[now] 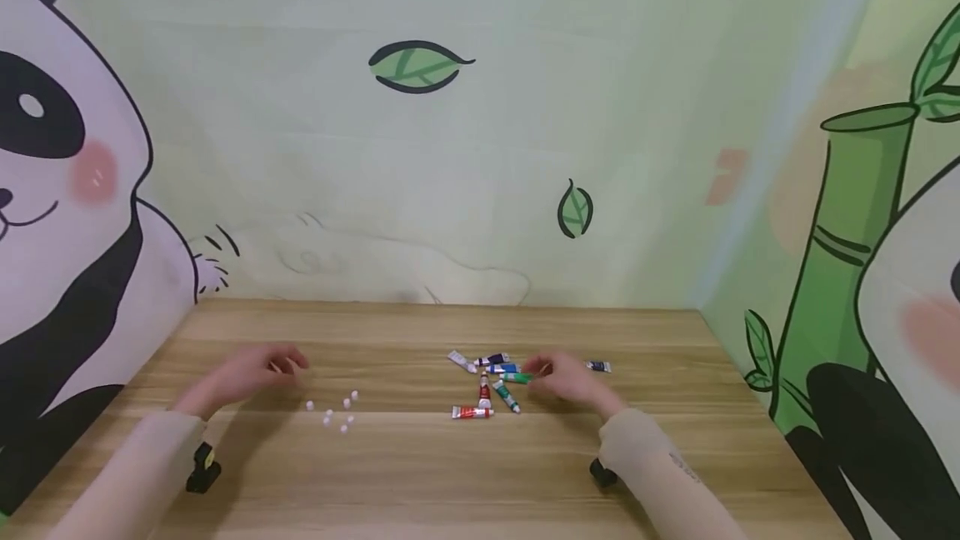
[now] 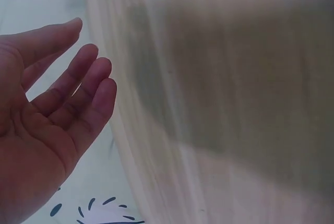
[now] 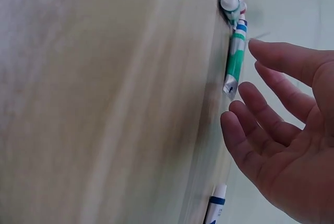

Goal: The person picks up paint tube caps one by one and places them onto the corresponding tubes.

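My right hand hovers at the right end of a green paint tube, its fingers loosely bent with nothing between them. In the right wrist view the thumb tip is beside that tube. Around it lie a teal tube, a dark red tube, an orange-red tube, a blue tube, a dark blue tube and a pale tube. My left hand is held above the table, palm bare and fingers relaxed, left of several small white pieces.
Another paint tube with a dark label lies apart, behind the right hand. The wooden table ends at a wall sheet printed with leaves, pandas and bamboo. Black wrist mounts hang under both sleeves.
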`<action>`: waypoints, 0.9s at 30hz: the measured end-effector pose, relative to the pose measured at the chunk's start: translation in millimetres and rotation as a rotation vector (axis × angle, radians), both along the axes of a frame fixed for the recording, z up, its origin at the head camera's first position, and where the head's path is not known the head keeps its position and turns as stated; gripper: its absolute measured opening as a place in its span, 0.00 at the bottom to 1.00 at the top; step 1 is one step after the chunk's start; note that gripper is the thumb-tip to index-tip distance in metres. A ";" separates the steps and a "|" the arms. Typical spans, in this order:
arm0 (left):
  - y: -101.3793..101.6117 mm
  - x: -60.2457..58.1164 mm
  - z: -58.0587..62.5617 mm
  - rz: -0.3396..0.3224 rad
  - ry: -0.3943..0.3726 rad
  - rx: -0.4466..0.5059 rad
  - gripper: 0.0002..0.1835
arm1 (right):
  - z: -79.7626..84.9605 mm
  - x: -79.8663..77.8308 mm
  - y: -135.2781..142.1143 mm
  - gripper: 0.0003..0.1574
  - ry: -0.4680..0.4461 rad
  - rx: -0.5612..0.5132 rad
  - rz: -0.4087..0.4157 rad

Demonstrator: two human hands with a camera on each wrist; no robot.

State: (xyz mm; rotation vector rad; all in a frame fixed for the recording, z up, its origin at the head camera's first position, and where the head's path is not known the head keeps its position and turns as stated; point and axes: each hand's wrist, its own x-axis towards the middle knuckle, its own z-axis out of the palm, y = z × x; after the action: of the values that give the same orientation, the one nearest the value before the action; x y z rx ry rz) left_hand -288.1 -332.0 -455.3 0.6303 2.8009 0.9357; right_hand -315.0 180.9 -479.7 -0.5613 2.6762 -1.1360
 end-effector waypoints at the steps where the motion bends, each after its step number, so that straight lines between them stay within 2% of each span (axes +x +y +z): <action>1: -0.1 2.2 -1.8 -0.003 0.007 -0.002 0.13 | -0.3 0.3 -1.0 0.18 0.001 0.003 0.013; 4: 2.0 7.0 -7.1 -0.018 0.017 0.014 0.14 | -2.0 1.4 -3.7 0.18 0.004 0.017 0.043; 9: 6.3 11.8 -10.2 -0.053 0.029 0.051 0.16 | -4.1 -0.4 -10.1 0.16 0.063 0.059 0.051; 16: 9.9 17.1 -14.7 -0.117 0.060 0.024 0.12 | -9.7 -5.4 -16.6 0.15 0.101 0.089 0.039; 22: 13.7 17.5 -17.3 -0.114 0.071 -0.025 0.10 | -12.5 -8.5 -17.5 0.13 0.106 0.116 -0.008; 27: 12.8 17.4 -23.4 -0.114 0.062 -0.041 0.10 | -10.0 -8.5 -20.7 0.11 0.097 0.130 -0.008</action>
State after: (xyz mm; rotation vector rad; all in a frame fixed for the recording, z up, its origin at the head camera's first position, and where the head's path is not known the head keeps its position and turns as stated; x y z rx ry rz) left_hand -270.7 -319.3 -478.7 0.8168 2.7952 0.8502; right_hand -323.5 160.2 -489.7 -0.5989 2.8116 -0.9510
